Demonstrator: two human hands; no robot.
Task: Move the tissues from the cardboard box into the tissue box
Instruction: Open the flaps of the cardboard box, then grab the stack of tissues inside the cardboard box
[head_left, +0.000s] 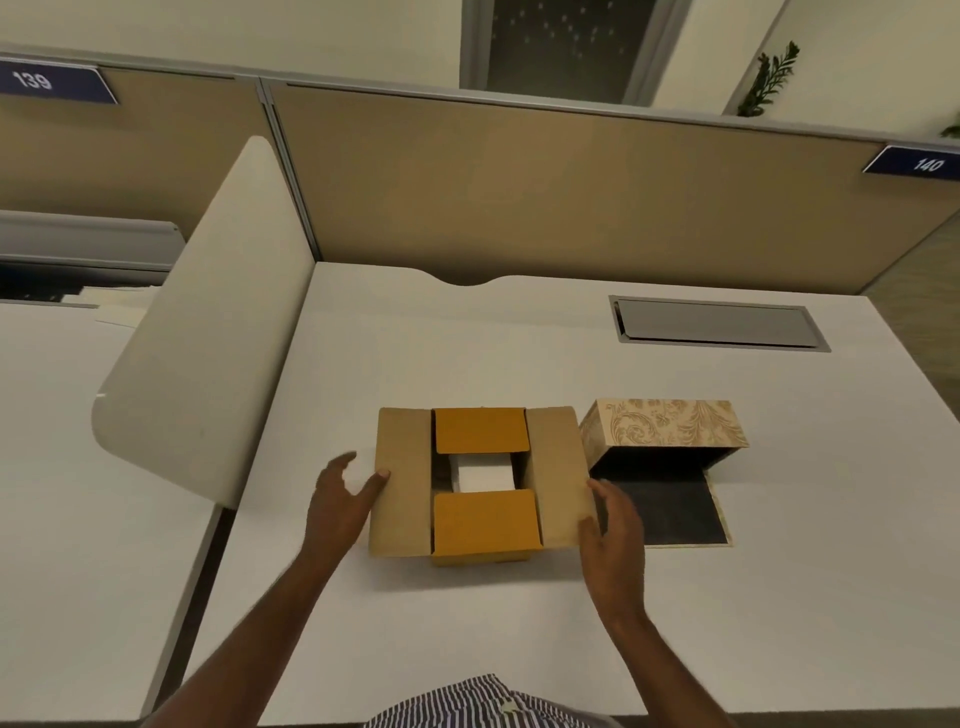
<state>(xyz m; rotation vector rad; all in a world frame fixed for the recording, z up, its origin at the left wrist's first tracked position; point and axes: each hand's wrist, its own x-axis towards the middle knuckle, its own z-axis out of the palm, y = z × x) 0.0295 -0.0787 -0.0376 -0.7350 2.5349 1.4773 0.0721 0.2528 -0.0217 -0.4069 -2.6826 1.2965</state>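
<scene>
On the white desk (519, 649), I am spreading the cardboard box (480, 486) flaps: left hand (337, 499) and right hand (613, 535), both open, gripping nothing. Tissues (483, 475) are lying inside; next, I am judging, lifting them toward the tissue box (662, 431).

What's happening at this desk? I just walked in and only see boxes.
A person has both hands at a cardboard box on a white desk: the left hand at its left flap, the right hand at its right flap. The flaps are spread open, and white tissues show inside. The patterned tissue box lies beside it, open and apparently empty.
</scene>
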